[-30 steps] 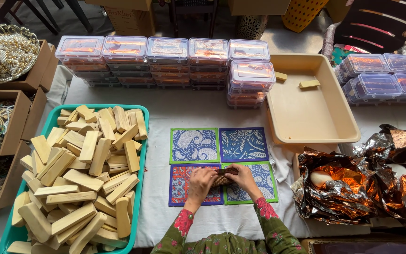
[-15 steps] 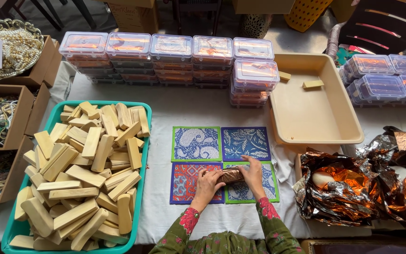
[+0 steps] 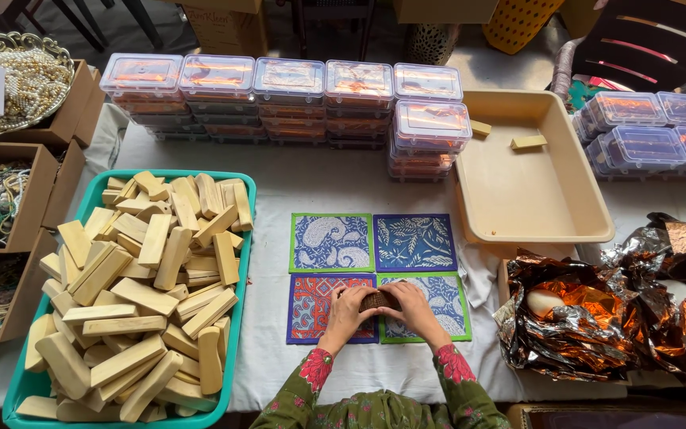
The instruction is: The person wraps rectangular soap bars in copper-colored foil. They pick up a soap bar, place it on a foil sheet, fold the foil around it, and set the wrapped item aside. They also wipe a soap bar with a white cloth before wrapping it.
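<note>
My left hand [image 3: 348, 312] and my right hand [image 3: 414, 308] both grip a small dark brown carved block [image 3: 378, 299]. The block sits low over the seam between a red patterned mat [image 3: 311, 314] and a blue mat with a green border [image 3: 445, 300]. Two more patterned mats lie just beyond them: a blue paisley one [image 3: 330, 241] and a darker blue leaf one [image 3: 414, 241]. All lie on a white cloth [image 3: 335, 183]. My sleeves are green with red flowers.
A teal tray [image 3: 244, 262] heaped with pale wooden blocks stands left. A beige tray [image 3: 529, 195] holds two small blocks at right. Stacked clear lidded boxes [image 3: 287, 87] line the back. Crumpled copper foil [image 3: 597, 318] lies right; cardboard boxes of beads [image 3: 1, 199] stand far left.
Both hands stayed together on the dark block and shifted slightly, settling over the seam of the two nearer mats. The head view moved a little.
</note>
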